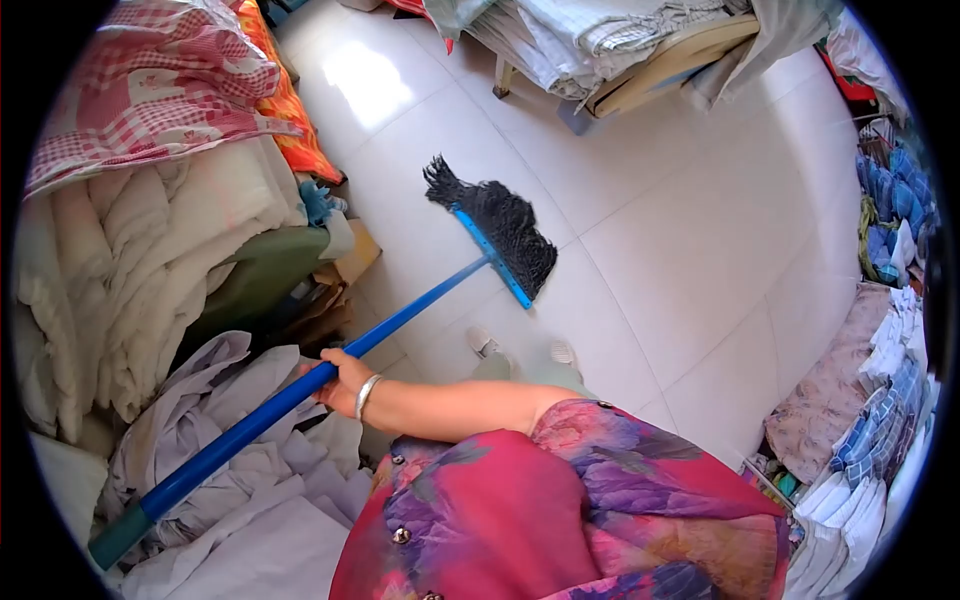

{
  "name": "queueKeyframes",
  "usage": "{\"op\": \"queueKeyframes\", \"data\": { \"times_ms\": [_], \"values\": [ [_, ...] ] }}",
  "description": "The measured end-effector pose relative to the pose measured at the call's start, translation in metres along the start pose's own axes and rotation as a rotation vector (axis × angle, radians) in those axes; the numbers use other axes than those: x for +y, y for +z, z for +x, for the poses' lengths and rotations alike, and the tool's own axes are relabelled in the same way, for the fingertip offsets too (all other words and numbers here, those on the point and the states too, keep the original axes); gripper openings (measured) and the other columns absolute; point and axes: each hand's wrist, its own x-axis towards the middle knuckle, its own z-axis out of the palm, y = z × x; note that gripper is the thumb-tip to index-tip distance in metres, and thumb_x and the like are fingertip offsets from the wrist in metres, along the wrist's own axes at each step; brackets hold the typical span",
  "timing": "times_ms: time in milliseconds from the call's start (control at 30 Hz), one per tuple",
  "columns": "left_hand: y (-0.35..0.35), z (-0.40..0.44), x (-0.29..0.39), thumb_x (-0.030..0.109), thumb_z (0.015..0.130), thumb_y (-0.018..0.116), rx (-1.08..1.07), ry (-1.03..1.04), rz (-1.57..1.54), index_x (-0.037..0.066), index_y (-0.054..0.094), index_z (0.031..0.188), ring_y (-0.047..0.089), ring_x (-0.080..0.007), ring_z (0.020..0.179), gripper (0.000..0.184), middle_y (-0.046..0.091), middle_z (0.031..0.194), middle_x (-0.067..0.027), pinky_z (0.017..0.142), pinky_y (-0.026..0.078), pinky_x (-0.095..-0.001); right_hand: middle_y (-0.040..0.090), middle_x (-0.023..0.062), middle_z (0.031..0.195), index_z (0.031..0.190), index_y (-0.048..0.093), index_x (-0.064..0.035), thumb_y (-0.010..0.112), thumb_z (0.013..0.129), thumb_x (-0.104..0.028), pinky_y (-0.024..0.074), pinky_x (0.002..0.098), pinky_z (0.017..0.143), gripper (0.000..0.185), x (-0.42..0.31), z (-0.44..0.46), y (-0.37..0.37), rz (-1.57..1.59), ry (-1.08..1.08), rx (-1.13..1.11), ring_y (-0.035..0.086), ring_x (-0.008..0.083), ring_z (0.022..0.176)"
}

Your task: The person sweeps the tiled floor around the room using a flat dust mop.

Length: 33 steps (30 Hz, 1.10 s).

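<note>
My right hand (342,382) reaches across to the left, its fingers wrapped round the blue handle (240,432) of a mop. A silver bangle is on that wrist. The handle slants from a green end at the lower left up to a blue bar. Black mop strands (505,230) spread from this bar over the pale tiled floor (660,270). My left hand is not in view. Below the mop head, my two shoes (482,342) show on the floor.
Folded cream cloth (190,195) and a red checked cloth (160,90) are piled at the left. Crumpled pale fabric (290,500) lies below my right hand. A piece of furniture (675,65) bears cloths at the top. Stacked garments (850,520) line the right edge.
</note>
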Motion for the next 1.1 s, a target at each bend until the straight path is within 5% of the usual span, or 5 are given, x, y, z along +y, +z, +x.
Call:
{"op": "queueKeyframes", "data": {
  "times_ms": [600, 633, 733, 833, 1100],
  "values": [
    [0.156, -0.027, 0.19, 0.017, 0.074, 0.044, -0.372, 0.447, -0.441, -0.007, 0.048, 0.082, 0.046, -0.0154, 0.049, 0.026, 0.05, 0.062, -0.0113, 0.043, 0.038, -0.0209, 0.051, 0.0079, 0.066, 0.069, 0.043, -0.0083, 0.05, 0.068, -0.013, 0.042, 0.0365, 0.06, 0.008, -0.185, -0.192, -0.116, 0.374, -0.443, -0.281, 0.052, 0.0217, 0.069],
    [0.173, -0.041, 0.212, 0.017, 0.074, 0.044, -0.318, -0.088, -1.082, -0.008, 0.048, 0.08, 0.047, -0.0164, 0.051, 0.026, 0.05, 0.064, -0.0119, 0.044, 0.039, -0.022, 0.051, 0.0092, 0.066, 0.069, 0.043, -0.0055, 0.049, 0.068, -0.012, 0.0428, 0.0354, 0.061, 0.009, -0.197, -0.204, -0.13, 0.38, -0.508, -0.294, 0.052, 0.022, 0.068],
    [0.211, -0.047, 0.243, 0.019, 0.074, 0.044, -0.443, 0.071, -0.98, -0.008, 0.048, 0.086, 0.049, -0.0183, 0.058, 0.029, 0.05, 0.068, -0.0133, 0.05, 0.041, -0.0246, 0.051, 0.0101, 0.065, 0.067, 0.044, -0.0033, 0.048, 0.067, -0.011, 0.0432, 0.0338, 0.061, 0.009, -0.234, -0.243, -0.175, 0.449, -0.671, -0.369, 0.052, 0.0221, 0.067],
    [0.255, -0.053, 0.259, 0.01, 0.081, 0.031, -0.542, 0.847, -0.189, 0.0, 0.044, 0.089, 0.034, -0.0075, 0.057, 0.019, 0.039, 0.069, -0.0024, 0.055, 0.029, -0.0174, 0.052, 0.0103, 0.065, 0.065, 0.046, -0.0011, 0.048, 0.068, -0.014, 0.0421, 0.0314, 0.062, 0.014, -0.272, -0.281, -0.243, 0.555, -0.846, -0.331, 0.051, 0.0207, 0.066],
    [0.349, -0.264, 0.459, -0.004, 0.067, 0.043, -1.018, 0.856, -0.657, -0.002, 0.053, 0.075, 0.046, -0.0105, 0.051, 0.012, 0.05, 0.06, -0.0071, 0.046, 0.036, -0.0208, 0.045, 0.0045, 0.051, 0.056, 0.042, -0.0088, 0.048, 0.063, -0.016, 0.0319, 0.0245, 0.036, 0.012, -0.304, -0.394, -0.46, 0.698, -1.326, -0.023, 0.038, 0.0131, 0.039]
  ]
}}
